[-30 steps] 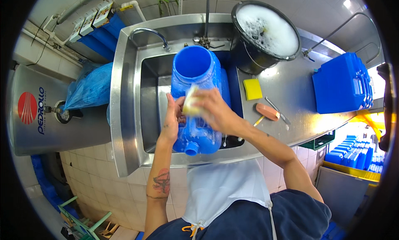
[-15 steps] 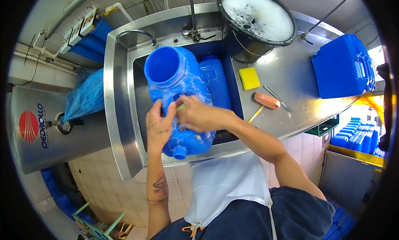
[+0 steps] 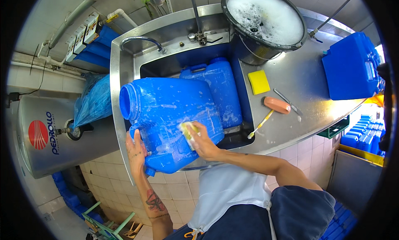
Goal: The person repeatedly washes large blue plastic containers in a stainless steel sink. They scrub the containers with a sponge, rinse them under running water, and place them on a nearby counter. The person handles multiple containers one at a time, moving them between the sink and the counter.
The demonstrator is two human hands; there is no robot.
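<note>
A large blue jerrycan (image 3: 178, 98), wet and streaked with suds, lies tilted over the sink (image 3: 124, 65) with its wide open mouth to the left. My left hand (image 3: 136, 153) is closed round its handle at the lower left. In my right hand (image 3: 203, 145) a yellowish, sudsy sponge (image 3: 189, 134) is pressed against the jerrycan's side. Behind it, a second blue jerrycan (image 3: 228, 92) stands in the basin, partly covered by the first.
On the steel counter lie a yellow sponge (image 3: 259, 82), a salmon-coloured brush (image 3: 277, 105), a toothbrush (image 3: 261, 124) and a thin metal tool (image 3: 288, 101). A black bucket (image 3: 249, 50) of foam stands behind them. A faucet (image 3: 143, 38) arches over the sink; another blue jerrycan (image 3: 347, 67) stands right.
The jerrycan has turned, its mouth swinging left and down and its broad side now facing up. My left hand moved down-left to the handle; the sponge in my right hand now shows on the side.
</note>
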